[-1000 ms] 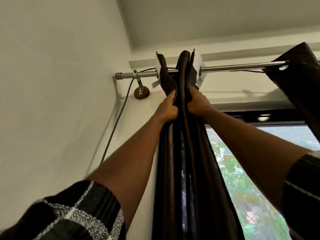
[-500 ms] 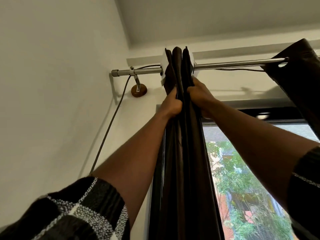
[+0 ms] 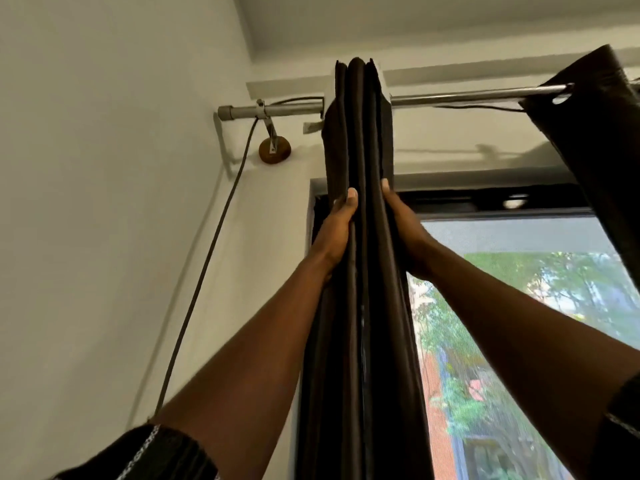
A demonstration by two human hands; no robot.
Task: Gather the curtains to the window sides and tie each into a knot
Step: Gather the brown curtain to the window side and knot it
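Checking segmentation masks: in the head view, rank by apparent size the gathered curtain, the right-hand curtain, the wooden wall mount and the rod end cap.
1. gathered curtain: largest by far.
2. right-hand curtain: cut off by the frame edge, so judged on its visible part only.
3. wooden wall mount.
4. rod end cap: smallest.

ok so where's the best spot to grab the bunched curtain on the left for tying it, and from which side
Probably the gathered curtain just below where the left hand and right hand clasp it. There the pleats hang as one narrow upright column, so a hand could wrap it from the window side; the wall sits close on the other.
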